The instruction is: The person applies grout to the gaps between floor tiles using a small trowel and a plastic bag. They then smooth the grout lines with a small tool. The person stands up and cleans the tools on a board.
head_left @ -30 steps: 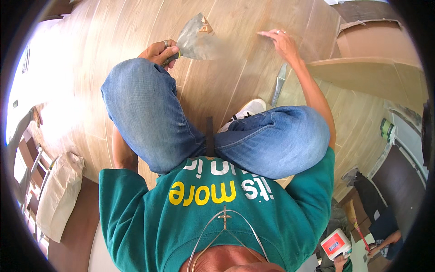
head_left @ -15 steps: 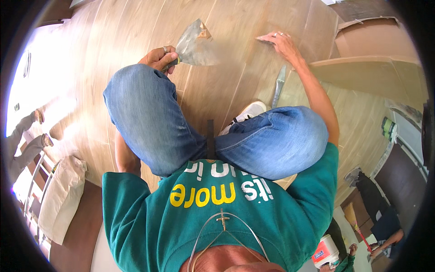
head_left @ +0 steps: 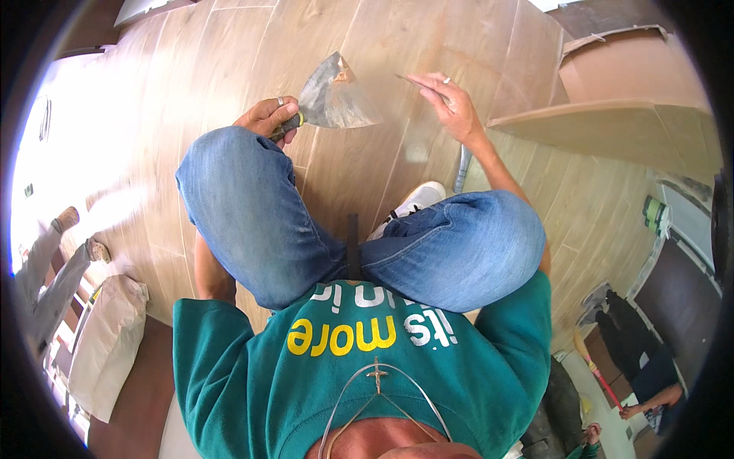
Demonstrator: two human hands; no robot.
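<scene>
My left hand (head_left: 269,118) is closed round the dark handle of a wide putty knife (head_left: 332,99). A brownish smear of filler sticks to its smeared metal blade, which points right and away from me just above the floor. Out in front, my right hand (head_left: 455,111) pinches a thin, flat piece (head_left: 417,82) edge-on; its kind is not clear. That piece's tip faces the blade, with a gap between them. Beneath my right wrist, a slim grey tool (head_left: 462,170) lies on the wood-look floor (head_left: 252,61), partly hidden by the forearm and knee.
An opened cardboard box (head_left: 634,69) and its flap (head_left: 612,130) stand at the right. Another person's legs (head_left: 50,260) are at the far left, near a draped beige cover (head_left: 107,344). At the lower right, a person (head_left: 642,352) holds a red-handled tool (head_left: 604,379).
My right hand has lifted and drawn left toward the putty knife with the thin piece. The putty knife has shifted slightly nearer to me and right.
</scene>
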